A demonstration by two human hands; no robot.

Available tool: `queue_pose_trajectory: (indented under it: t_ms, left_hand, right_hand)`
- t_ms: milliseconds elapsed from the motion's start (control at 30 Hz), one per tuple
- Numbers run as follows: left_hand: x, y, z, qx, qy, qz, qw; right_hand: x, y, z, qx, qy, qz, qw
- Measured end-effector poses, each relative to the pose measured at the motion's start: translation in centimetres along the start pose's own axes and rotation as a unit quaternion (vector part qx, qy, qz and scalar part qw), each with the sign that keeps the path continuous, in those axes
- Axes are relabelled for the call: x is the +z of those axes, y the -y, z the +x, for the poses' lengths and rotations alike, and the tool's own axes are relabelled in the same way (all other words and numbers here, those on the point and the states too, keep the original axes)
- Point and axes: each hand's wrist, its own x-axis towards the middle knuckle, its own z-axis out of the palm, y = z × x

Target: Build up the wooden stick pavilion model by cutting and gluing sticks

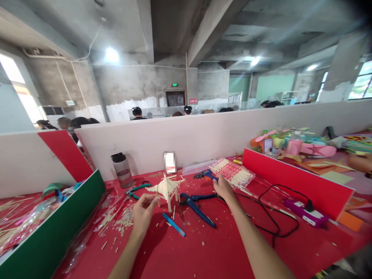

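A small pavilion model of pale wooden sticks (166, 187) stands upright on the red table, its pointed roof on thin legs. My left hand (143, 209) is closed at the model's left side, its thumb and finger pinching a leg or stick there. Farther right, my right hand (223, 187) is closed around the handle of a blue glue gun (207, 174), whose dark nozzle points left toward the model. Blue-handled cutters (199, 209) lie between the model and my right forearm. In front of the model rests a blue pen-like tool (173, 224).
A water bottle (122, 170) and green-handled pliers (138, 188) are at the left. Behind my right hand lies a pack of sticks (232, 171). A black cord runs to a purple power strip (305, 212). Green (55, 228) and red (296, 182) dividers flank the table.
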Motion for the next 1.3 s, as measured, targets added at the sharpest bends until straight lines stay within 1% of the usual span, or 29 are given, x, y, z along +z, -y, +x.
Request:
queue_pose_trajectory:
  t_ms: [67,133,267,367,533,600,733,867,1033,1100,1200,1267,1300]
  left_hand:
    - [0.0,-0.1,0.0,-0.003,-0.003,-0.002,1.000]
    - [0.0,-0.4,0.0,-0.003,-0.007,0.001,1.000]
    - [0.2,-0.9,-0.1,0.001,-0.001,0.012,1.000]
    - [0.3,-1.0,-0.3,0.006,0.008,0.015,1.000]
    - [0.3,-0.7,-0.4,0.013,0.023,0.027,0.999]
    - [0.3,-0.5,-0.4,0.018,0.025,0.034,0.999]
    - [0.3,-0.3,-0.4,0.017,0.018,0.032,0.999]
    - [0.2,-0.1,-0.4,0.015,0.019,0.032,0.999]
    - [0.2,-0.2,-0.5,0.013,0.027,0.030,0.999]
    - [0.2,-0.3,-0.6,0.013,0.030,0.028,0.999]
    - [0.2,-0.4,-0.6,0.009,0.038,0.023,0.999]
    - [0.2,-0.4,-0.7,0.007,0.049,0.020,0.999]
    - [0.3,-0.5,-0.8,0.006,0.056,0.019,0.998]
  right_hand:
    - [-0.5,0.2,0.4,-0.007,-0.005,0.086,0.996]
    - [-0.8,0.5,0.5,-0.016,0.006,0.179,0.984]
    - [-1.2,1.3,0.0,-0.028,0.043,0.340,0.939]
    - [-1.8,1.7,-0.7,-0.031,0.059,0.412,0.909]
    - [-2.7,2.6,-1.5,0.009,0.096,0.523,0.847]
    - [-2.8,3.1,-1.7,0.012,0.106,0.542,0.834]
    - [-2.7,4.2,-2.2,-0.018,0.130,0.542,0.830]
    - [-2.4,5.4,-3.0,-0.051,0.129,0.542,0.829]
    - [-1.4,6.5,-4.6,-0.093,0.182,0.523,0.828]
    - [-0.8,6.9,-5.4,-0.118,0.209,0.489,0.838]
    - [-0.1,7.3,-6.4,-0.167,0.243,0.379,0.877]
    - [0.2,7.5,-6.9,-0.190,0.248,0.304,0.900]
    - [0.3,7.6,-7.1,-0.204,0.245,0.277,0.907]
